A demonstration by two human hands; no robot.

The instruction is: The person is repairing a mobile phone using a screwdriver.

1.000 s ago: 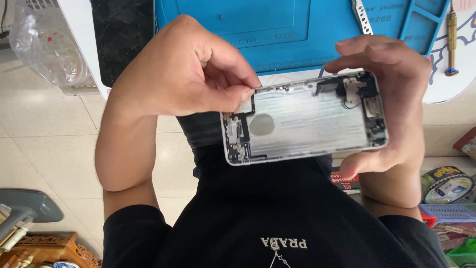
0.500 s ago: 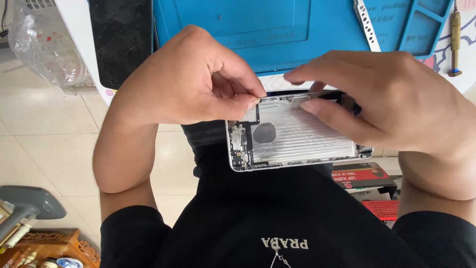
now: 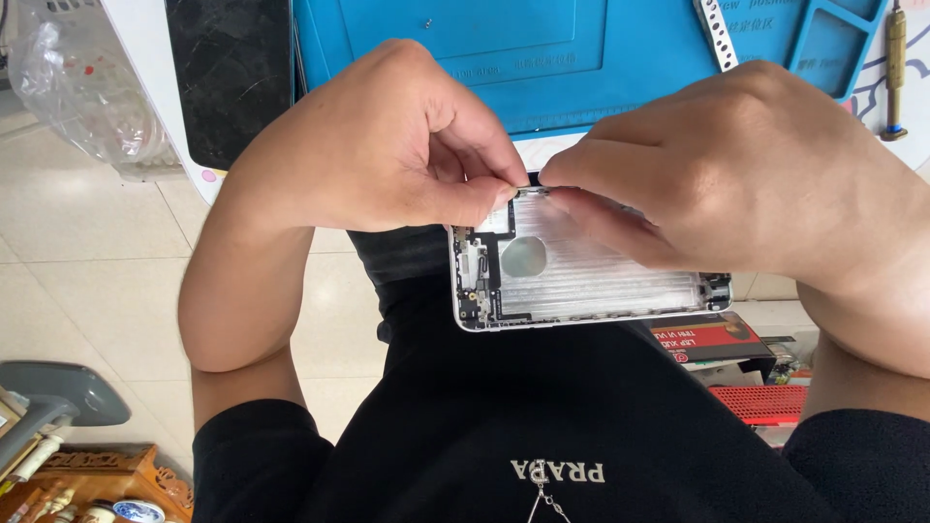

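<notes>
An opened silver phone housing [image 3: 581, 281] is held above my lap, its bare metal inside facing up. My left hand [image 3: 387, 145] pinches the housing's upper left edge between thumb and forefinger. My right hand [image 3: 746, 174] lies over the housing's top and right side, its fingertips meeting the left fingertips at a small part on the upper edge. The part itself is too small to make out. Most of the housing's right end is hidden under my right hand.
A blue work mat [image 3: 542, 48] covers the white table ahead, with a metal ruler [image 3: 715, 34] and a brass-handled screwdriver [image 3: 895, 68] at its right. A dark phone screen [image 3: 232, 77] lies at the left. A clear plastic bag [image 3: 77, 87], red boxes [image 3: 712, 339] and tiled floor lie below.
My right hand has moved from gripping the housing's right end to lying across its top, fingertips now meeting the left hand's. The housing has dropped slightly lower.
</notes>
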